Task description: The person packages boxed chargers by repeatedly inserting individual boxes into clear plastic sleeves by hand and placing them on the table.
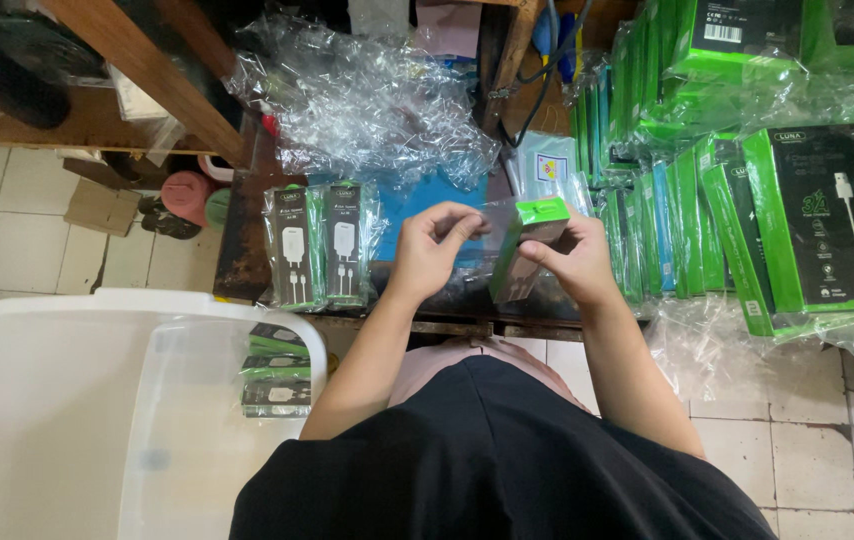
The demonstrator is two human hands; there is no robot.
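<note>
My right hand [569,262] grips a small green-topped charger box [529,238] held over the edge of the work table [237,255]. A clear plastic sleeve [492,222] lies around the box, and my left hand [427,248] pinches its left edge with fingertips. Both hands are close together above the table's front edge. The lower part of the box is partly hidden behind my right hand.
Two wrapped charger boxes [322,245] stand to the left on the table. A pile of clear plastic bags [367,100] lies at the back. Stacks of green boxes [747,200] fill the right side. A white plastic bin [97,420] at lower left holds several boxes [277,370].
</note>
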